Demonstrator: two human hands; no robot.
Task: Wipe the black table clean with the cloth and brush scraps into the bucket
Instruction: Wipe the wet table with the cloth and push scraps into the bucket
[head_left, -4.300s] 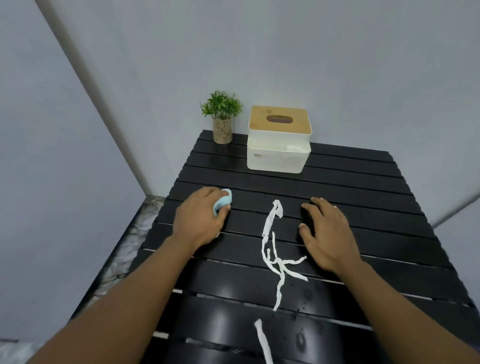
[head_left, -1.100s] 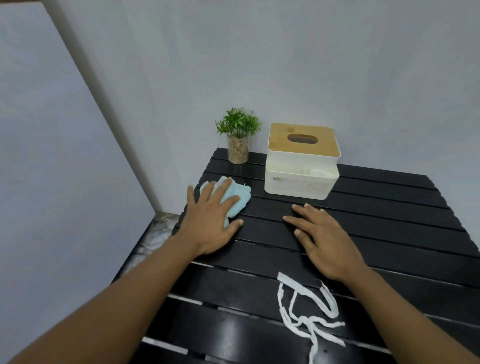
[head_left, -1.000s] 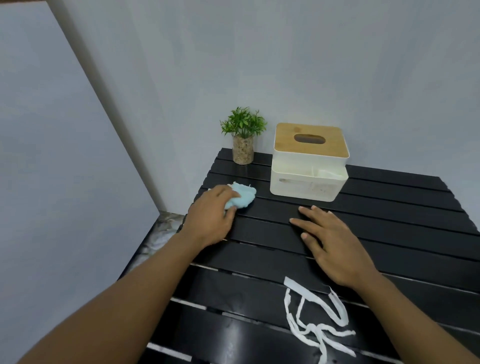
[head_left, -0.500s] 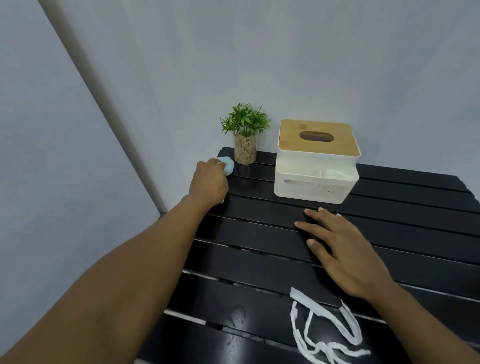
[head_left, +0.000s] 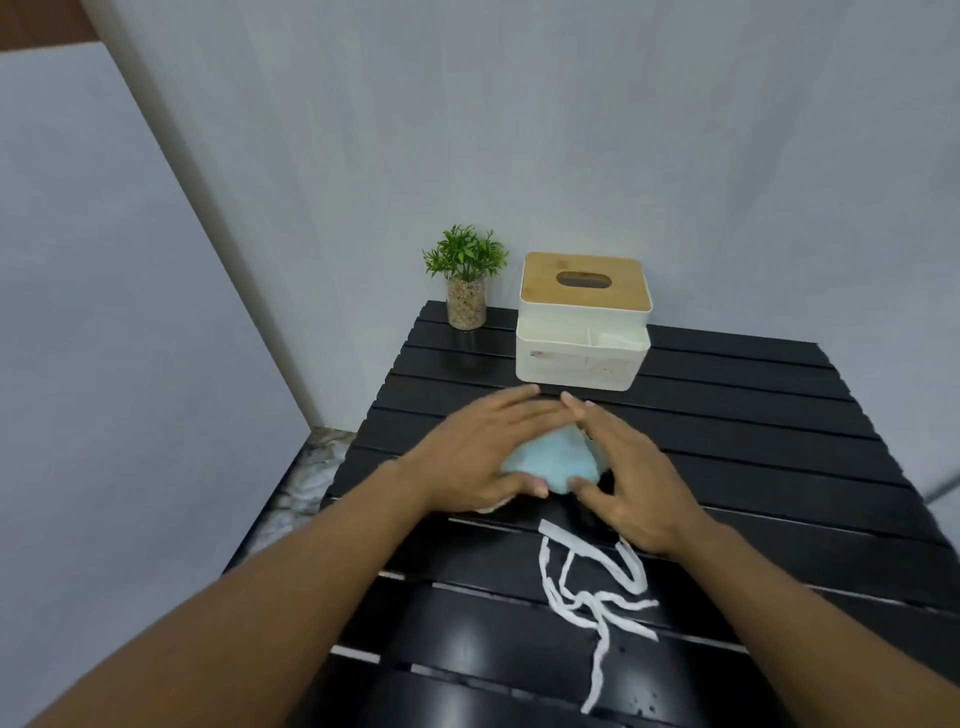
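A light blue cloth (head_left: 553, 464) lies bunched on the black slatted table (head_left: 753, 431), near its middle. My left hand (head_left: 483, 457) rests on the cloth's left side with straight fingers. My right hand (head_left: 628, 478) touches its right side, fingers straight too, and the two sets of fingertips nearly meet over the cloth. White paper scrap strips (head_left: 597, 592) lie tangled on the slats just in front of my right wrist. No bucket is in view.
A white tissue box with a wooden lid (head_left: 584, 322) stands at the back of the table, close beyond my fingertips. A small potted plant (head_left: 466, 280) stands left of it by the wall. A marble-patterned floor (head_left: 311, 473) shows past the table's left edge.
My left hand has brought the cloth back from the far left corner by the plant to the table's middle. My right hand has come in beside it and now touches the cloth.
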